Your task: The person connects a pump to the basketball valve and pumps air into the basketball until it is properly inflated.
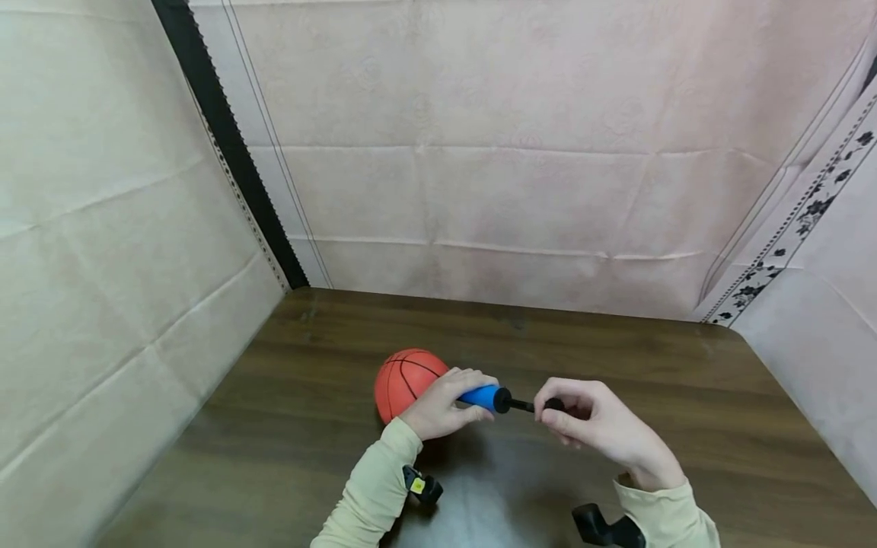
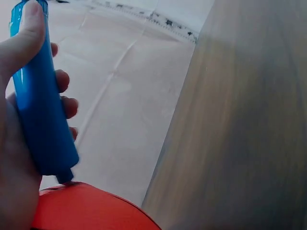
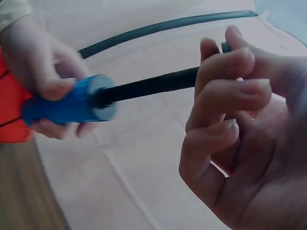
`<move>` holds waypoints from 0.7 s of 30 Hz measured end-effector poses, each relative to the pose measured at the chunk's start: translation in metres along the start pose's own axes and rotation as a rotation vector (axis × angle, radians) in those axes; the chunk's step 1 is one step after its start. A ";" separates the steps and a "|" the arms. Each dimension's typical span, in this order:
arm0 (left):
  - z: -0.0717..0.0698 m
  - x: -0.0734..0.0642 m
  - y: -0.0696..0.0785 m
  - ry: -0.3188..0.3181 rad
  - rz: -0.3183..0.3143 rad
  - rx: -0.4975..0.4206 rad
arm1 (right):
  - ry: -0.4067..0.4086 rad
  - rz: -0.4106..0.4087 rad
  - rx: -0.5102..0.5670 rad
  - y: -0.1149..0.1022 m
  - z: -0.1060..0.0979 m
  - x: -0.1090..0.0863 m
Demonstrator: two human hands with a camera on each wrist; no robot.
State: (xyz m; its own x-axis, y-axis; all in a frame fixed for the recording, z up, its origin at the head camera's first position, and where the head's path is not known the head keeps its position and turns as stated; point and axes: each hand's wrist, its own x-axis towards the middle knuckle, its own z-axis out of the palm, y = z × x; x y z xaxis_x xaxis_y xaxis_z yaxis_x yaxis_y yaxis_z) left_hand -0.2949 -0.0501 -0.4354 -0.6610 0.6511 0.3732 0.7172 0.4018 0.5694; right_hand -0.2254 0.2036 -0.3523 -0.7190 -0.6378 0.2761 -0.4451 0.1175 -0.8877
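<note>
A blue hand pump (image 2: 45,105) with a black plunger rod (image 3: 153,85) is held between both hands. My left hand (image 1: 445,407) grips its blue barrel, thumb on one side and fingertips showing on the other in the left wrist view. The barrel's nozzle end meets the orange-red ball (image 1: 409,380), which has black seam lines like a basketball. My right hand (image 1: 599,422) curls its fingers and thumb round the black handle (image 1: 553,405) at the rod's far end. The rod stands drawn out of the barrel.
The brown wooden table (image 1: 329,335) lies under the hands. Pale cloth walls (image 1: 479,190) rise behind and at both sides, with a black strip (image 1: 233,137) at the back left corner. Each wrist wears a small black camera (image 1: 606,527).
</note>
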 end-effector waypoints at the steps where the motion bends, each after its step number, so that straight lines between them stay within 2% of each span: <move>1: 0.001 0.001 0.002 -0.010 -0.004 -0.012 | 0.001 0.013 0.000 0.003 0.002 0.002; 4: 0.004 0.003 0.005 -0.025 -0.004 -0.021 | 0.026 0.100 -0.018 0.013 0.009 0.010; 8: 0.006 0.006 0.004 0.004 0.040 0.018 | 0.098 0.192 -0.055 0.024 0.017 0.018; 11: 0.001 0.005 -0.001 0.033 0.075 0.069 | 0.127 0.193 -0.102 0.028 0.021 0.021; 15: -0.013 -0.002 -0.010 0.049 0.088 0.129 | 0.098 0.184 -0.121 0.027 0.020 0.023; 18: -0.023 -0.009 -0.016 0.083 0.043 0.152 | 0.090 0.157 -0.089 0.023 0.012 0.017; 21: -0.030 -0.014 -0.020 0.121 -0.027 0.153 | 0.126 0.096 -0.032 0.017 0.002 0.009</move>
State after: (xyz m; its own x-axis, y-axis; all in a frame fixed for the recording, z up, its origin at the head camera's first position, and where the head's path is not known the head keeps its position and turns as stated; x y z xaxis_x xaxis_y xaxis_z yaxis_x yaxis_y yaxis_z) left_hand -0.3068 -0.0861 -0.4302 -0.6952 0.5607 0.4498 0.7182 0.5170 0.4657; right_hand -0.2386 0.1987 -0.3658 -0.8192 -0.5224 0.2364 -0.3867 0.1989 -0.9005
